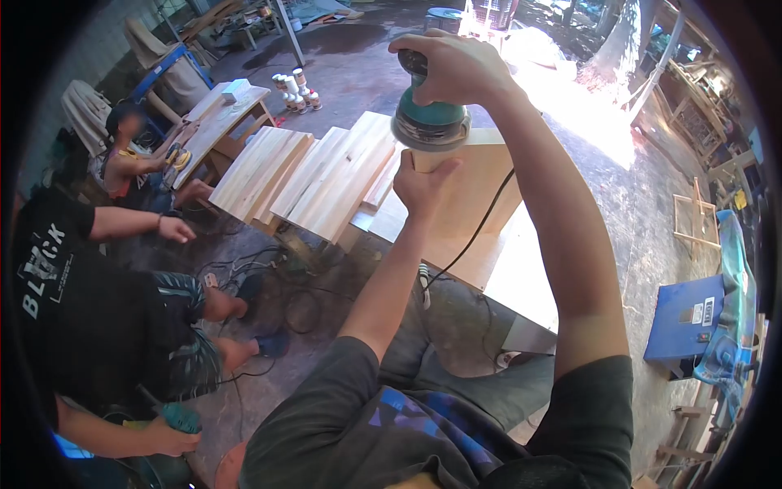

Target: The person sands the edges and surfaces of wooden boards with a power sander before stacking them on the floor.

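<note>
My right hand (460, 65) is wrapped round the top of a green electric sander (432, 110), whose round pad sits on the upper edge of a pale wooden box (476, 200). Just below the sander, my left hand (425, 181) grips the box's near edge, thumb stretched along the panel and fingers partly hidden behind it. A black power cord (481, 222) hangs across the box's face. Beside the box, to the left, lie several light wooden panels (338, 175) in a row.
Close on my left, a person (90, 301) holds a green power tool (181, 417). Farther back another person works with a yellow sander (177, 156) at a wooden table (216, 130). Cables (301, 314) lie on the floor. Cans (297, 91) stand behind; a blue box (684, 318) is at right.
</note>
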Demonstrator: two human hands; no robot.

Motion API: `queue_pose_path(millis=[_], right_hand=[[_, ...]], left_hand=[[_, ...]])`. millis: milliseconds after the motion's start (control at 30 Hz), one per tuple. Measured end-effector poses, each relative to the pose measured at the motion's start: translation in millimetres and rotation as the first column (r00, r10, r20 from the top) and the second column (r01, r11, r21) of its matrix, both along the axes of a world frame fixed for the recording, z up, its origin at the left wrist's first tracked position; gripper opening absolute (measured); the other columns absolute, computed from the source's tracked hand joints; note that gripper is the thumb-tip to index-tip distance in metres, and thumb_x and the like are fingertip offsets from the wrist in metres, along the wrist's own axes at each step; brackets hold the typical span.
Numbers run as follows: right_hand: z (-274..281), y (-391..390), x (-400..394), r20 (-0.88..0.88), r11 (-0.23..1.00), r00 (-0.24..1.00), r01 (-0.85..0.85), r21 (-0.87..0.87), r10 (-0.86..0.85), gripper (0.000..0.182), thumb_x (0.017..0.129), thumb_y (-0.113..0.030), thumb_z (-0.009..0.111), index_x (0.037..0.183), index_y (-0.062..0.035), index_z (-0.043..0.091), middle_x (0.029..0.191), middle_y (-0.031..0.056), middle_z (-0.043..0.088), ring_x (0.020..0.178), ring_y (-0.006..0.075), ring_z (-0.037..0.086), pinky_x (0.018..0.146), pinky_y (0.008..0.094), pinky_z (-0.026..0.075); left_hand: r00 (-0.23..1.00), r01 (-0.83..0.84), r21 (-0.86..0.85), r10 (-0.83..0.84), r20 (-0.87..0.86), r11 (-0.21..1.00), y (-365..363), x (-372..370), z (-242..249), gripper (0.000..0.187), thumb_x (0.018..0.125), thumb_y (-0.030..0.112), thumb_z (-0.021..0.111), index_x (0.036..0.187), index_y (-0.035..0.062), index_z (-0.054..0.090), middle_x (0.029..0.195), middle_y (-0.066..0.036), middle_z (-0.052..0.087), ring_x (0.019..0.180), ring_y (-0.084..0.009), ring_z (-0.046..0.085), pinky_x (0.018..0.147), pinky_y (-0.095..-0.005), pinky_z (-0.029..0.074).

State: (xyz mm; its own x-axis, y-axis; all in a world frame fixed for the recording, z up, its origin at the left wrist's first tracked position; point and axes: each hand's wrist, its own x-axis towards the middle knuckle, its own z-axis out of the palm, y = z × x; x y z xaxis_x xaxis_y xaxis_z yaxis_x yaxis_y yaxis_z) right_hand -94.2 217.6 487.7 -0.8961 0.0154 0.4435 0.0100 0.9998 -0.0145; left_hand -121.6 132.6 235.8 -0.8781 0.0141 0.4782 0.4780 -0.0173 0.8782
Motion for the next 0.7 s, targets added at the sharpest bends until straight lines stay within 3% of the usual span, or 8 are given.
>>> queue_pose_path(millis=[100,200,300,400,467,500,700], right_hand=[[-4.9,19.5,5.7,-0.029,1.000,1.000,-0.010,-0.002,0.010,0.079,0.065,-0.033,0.080,0.141,-0.0390,0.062,0.127,0.0026,0.069,0.113,0.0287,0.071,0.095,0.0430,0.059],[-4.3,48.6,12.2,-0.001,0.998,0.998,0.067,0.001,-0.067,0.081,0.064,-0.034,0.081,0.142,-0.0379,0.061,0.126,0.0039,0.071,0.112,0.0288,0.071,0.096,0.0418,0.058],[0.4,75.4,28.3,0.051,0.985,0.984,0.172,0.006,-0.172,0.081,0.065,-0.034,0.081,0.143,-0.0384,0.060,0.130,0.0030,0.071,0.114,0.0277,0.071,0.096,0.0417,0.058],[-1.8,101.6,38.2,0.058,0.972,0.970,0.234,0.028,-0.236,0.079,0.067,-0.036,0.081,0.143,-0.0409,0.060,0.136,-0.0009,0.069,0.117,0.0258,0.071,0.096,0.0433,0.059],[-1.7,111.6,47.1,0.030,0.964,0.964,0.264,0.042,-0.265,0.079,0.067,-0.035,0.081,0.143,-0.0403,0.060,0.135,-0.0007,0.069,0.117,0.0262,0.070,0.096,0.0434,0.059],[-3.0,117.8,48.0,0.014,0.962,0.962,0.271,0.020,-0.271,0.080,0.066,-0.035,0.079,0.144,-0.0357,0.061,0.128,0.0053,0.073,0.116,0.0285,0.070,0.097,0.0410,0.057],[6.3,127.3,63.8,0.046,0.961,0.960,0.275,0.020,-0.276,0.081,0.064,-0.035,0.080,0.143,-0.0333,0.062,0.129,0.0038,0.072,0.115,0.0270,0.070,0.096,0.0393,0.056]], left_hand=[[0.997,0.002,-0.065,0.004,0.083,0.998,-1.9,2.4,1.2,0.053,0.068,0.027,0.100,0.103,0.0025,0.068,0.095,-0.009,0.079,0.085,-0.0200,0.075,0.076,-0.0369,0.058],[0.997,-0.080,-0.071,0.081,0.013,0.994,1.1,-1.4,-3.2,0.075,0.060,0.060,0.099,0.096,0.0031,0.067,0.085,-0.012,0.077,0.078,-0.0311,0.077,0.071,-0.0427,0.058],[0.998,-0.056,-0.016,0.056,-0.004,0.998,2.2,-2.5,-3.2,0.072,0.061,0.058,0.099,0.096,0.0039,0.067,0.085,-0.012,0.077,0.077,-0.0288,0.076,0.071,-0.0417,0.059],[1.000,-0.002,0.021,0.001,0.023,1.000,1.2,-0.1,-4.5,0.052,0.068,0.027,0.101,0.102,0.0042,0.068,0.092,-0.008,0.077,0.082,-0.0185,0.074,0.073,-0.0358,0.058],[1.000,-0.020,0.045,0.021,-0.005,0.999,3.4,-3.7,-7.6,0.060,0.064,0.040,0.102,0.097,0.0046,0.067,0.087,-0.009,0.077,0.077,-0.0217,0.074,0.070,-0.0375,0.058],[0.999,-0.030,0.056,0.031,-0.021,0.998,4.7,-4.9,-7.5,0.064,0.062,0.046,0.103,0.095,0.0048,0.066,0.084,-0.010,0.077,0.075,-0.0234,0.075,0.069,-0.0384,0.058],[1.000,-0.012,0.108,0.013,-0.010,0.994,7.0,-7.6,-12.9,0.060,0.062,0.039,0.104,0.094,0.0049,0.066,0.086,-0.008,0.077,0.076,-0.0195,0.073,0.070,-0.0363,0.057]])
